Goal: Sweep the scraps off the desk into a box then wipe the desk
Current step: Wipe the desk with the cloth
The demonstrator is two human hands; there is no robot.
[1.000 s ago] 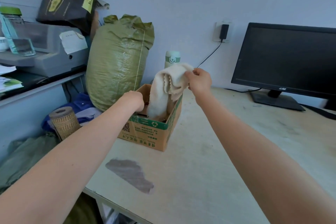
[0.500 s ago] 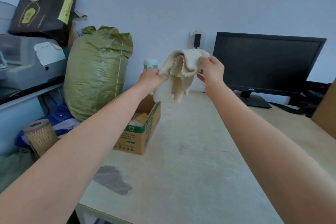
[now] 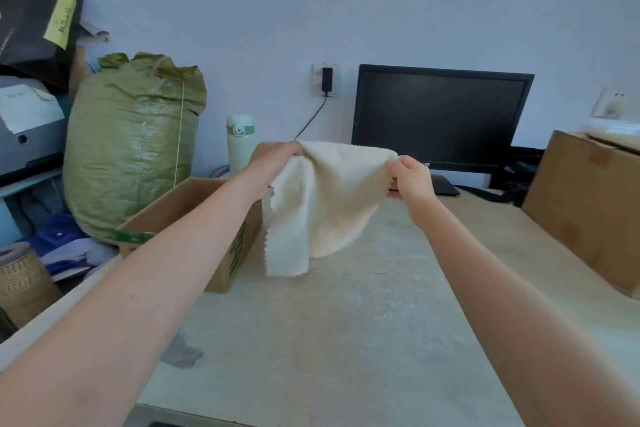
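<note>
- Left hand (image 3: 277,158) was closed over 1 upper corner of the cream cloth (image 3: 322,204), knuckles up, raised above the worktop (image 3: 346,340).
- Right hand (image 3: 410,178) pinched the opposite upper corner, so the 2 hands stretched the top edge of the cloth roughly left to right between them, at about the same height.
- From that edge the cloth hung down in loose folds; its lowest corner looked close to the worktop, though contact could not be told.
- Directly below and in front of both hands lay the bare pale surface, faintly streaked with dust, so the wipe looked to call for a straight drop downward, neither hand clearly nearer.
- Just left of the hanging cloth, under the left forearm, stood the open cardboard box (image 3: 239,253) near the worktop's left edge; its contents were hidden.
- Farther out, a dark stain (image 3: 181,354) marked the near-left surface, a monitor (image 3: 440,118) stood at the back, and a larger carton (image 3: 588,204) sat at the right.
</note>
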